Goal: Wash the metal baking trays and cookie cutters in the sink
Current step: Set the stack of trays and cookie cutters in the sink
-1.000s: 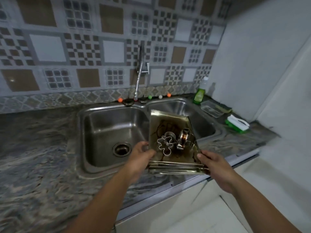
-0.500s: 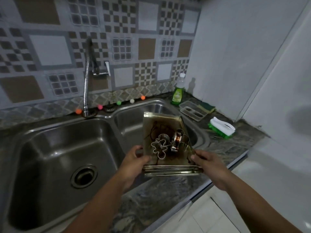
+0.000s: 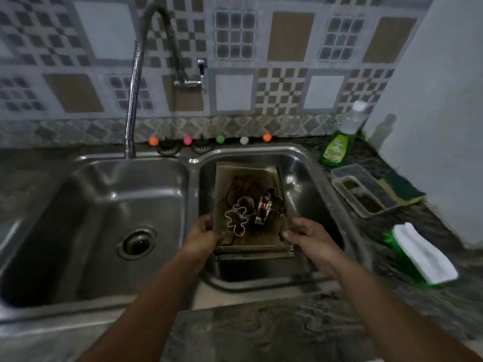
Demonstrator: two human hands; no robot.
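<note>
Patterned brown-and-grey tiled wall (image 3: 235,74) rises behind a dark marbled countertop (image 3: 261,330), dimly lit.

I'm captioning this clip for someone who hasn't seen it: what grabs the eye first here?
The stack of stained metal baking trays, held over the right sink basin by the left hand and right hand, with a gingerbread-man cookie cutter lying on top. Next, the tall curved faucet rising behind the left basin, and the green dish soap bottle at the right corner.
</note>
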